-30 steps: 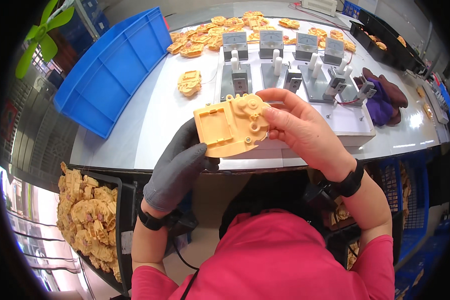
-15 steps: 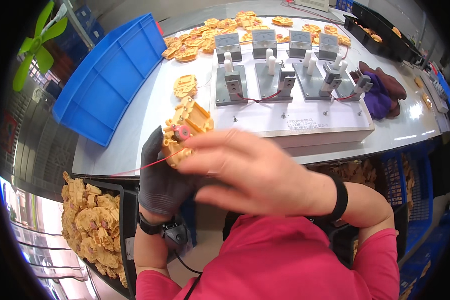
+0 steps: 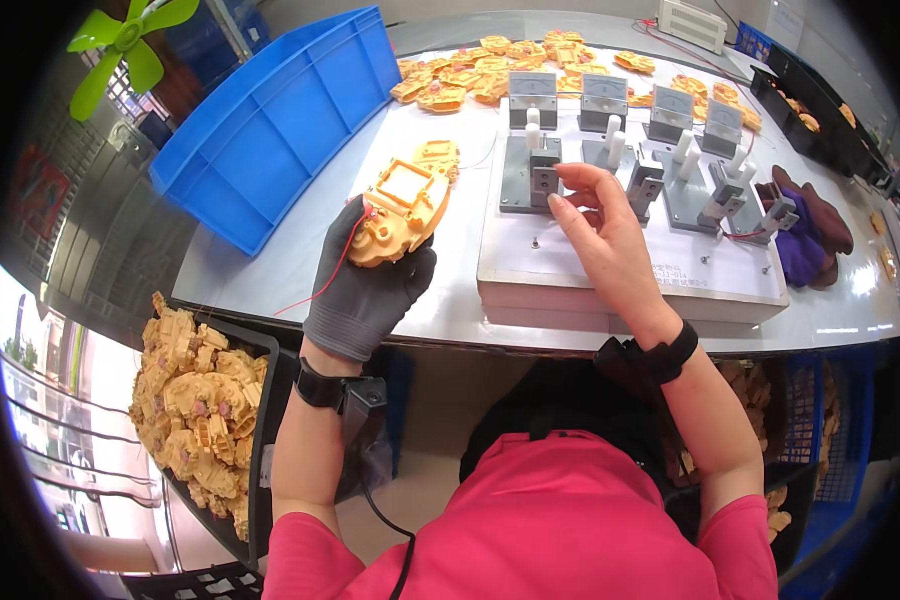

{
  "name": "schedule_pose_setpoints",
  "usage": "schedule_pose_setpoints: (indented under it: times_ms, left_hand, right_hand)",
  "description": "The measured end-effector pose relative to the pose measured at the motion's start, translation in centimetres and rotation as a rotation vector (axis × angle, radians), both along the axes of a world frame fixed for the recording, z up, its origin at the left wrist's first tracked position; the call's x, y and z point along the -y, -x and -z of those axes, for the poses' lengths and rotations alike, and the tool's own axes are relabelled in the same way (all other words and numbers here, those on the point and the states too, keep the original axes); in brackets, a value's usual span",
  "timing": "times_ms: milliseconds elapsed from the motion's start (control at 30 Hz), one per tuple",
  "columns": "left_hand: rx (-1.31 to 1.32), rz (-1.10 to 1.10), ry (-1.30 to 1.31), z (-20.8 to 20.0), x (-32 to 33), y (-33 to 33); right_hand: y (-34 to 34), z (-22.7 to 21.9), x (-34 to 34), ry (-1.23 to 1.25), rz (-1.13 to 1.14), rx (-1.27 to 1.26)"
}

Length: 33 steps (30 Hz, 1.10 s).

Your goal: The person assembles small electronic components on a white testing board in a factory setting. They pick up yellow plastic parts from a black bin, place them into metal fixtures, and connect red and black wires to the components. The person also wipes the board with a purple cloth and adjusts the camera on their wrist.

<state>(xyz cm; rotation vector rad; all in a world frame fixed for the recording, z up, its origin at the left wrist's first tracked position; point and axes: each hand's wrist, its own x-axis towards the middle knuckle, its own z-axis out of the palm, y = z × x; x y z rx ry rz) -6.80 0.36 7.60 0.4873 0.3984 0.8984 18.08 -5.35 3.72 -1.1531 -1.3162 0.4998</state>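
Note:
My left hand point(image 3: 370, 280), in a dark grey glove, holds a yellow-orange plastic housing point(image 3: 405, 205) raised over the table's near left part. From the housing a thin red wire point(image 3: 342, 262) trails down past the glove. My bare right hand point(image 3: 605, 230) is at the leftmost test fixture, thumb and forefinger on the side of its grey upright block point(image 3: 544, 180). Its other fingers curl inward and are partly hidden. White posts point(image 3: 533, 130) and a grey dial meter point(image 3: 532, 98) stand behind that block. Another yellow housing point(image 3: 438, 158) lies just beyond the held one.
More fixtures with dial meters stand to the right on the white board point(image 3: 630, 290). A blue bin point(image 3: 280, 120) leans at left. Several housings point(image 3: 470, 75) lie at the back. A bin of housings point(image 3: 200, 400) sits low left. Purple and brown cloth point(image 3: 805, 225) lies at right.
My right hand has left the housing and moved right to the leftmost fixture's block. My left hand keeps the housing, now turned with its framed side up. The view has shifted.

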Motion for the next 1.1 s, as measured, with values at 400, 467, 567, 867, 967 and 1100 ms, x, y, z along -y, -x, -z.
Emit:
schedule_pose_setpoints:
  times_ms: [400, 467, 567, 867, 967, 1100]
  left_hand:
    - [-0.215, -0.105, -0.208, 0.7, -1.3, -0.5]
    - [-0.261, -0.122, -0.28, 0.5, -1.5, -0.8]
    - [-0.296, -0.186, -0.254, -0.2, -1.5, -1.7]
    - [-0.056, 0.112, 0.146, -1.6, -4.8, -2.9]
    - [-0.073, 0.152, 0.162, -1.7, -5.5, -3.5]
    - [-0.068, 0.23, 0.174, -1.4, -6.5, -3.9]
  right_hand:
    - [0.1, -0.2, 0.5, -0.035, -0.113, -0.026]
    - [0.0, -0.3, 0.4, -0.045, -0.134, -0.021]
    - [-0.6, -0.6, 0.7, 0.03, -0.212, -0.023]
    - [-0.7, -0.8, 1.0, 0.002, -0.22, -0.044]
    - [-0.7, -0.7, 1.0, -0.016, -0.21, -0.039]
    - [-0.6, -0.7, 1.1, -0.021, -0.214, -0.033]
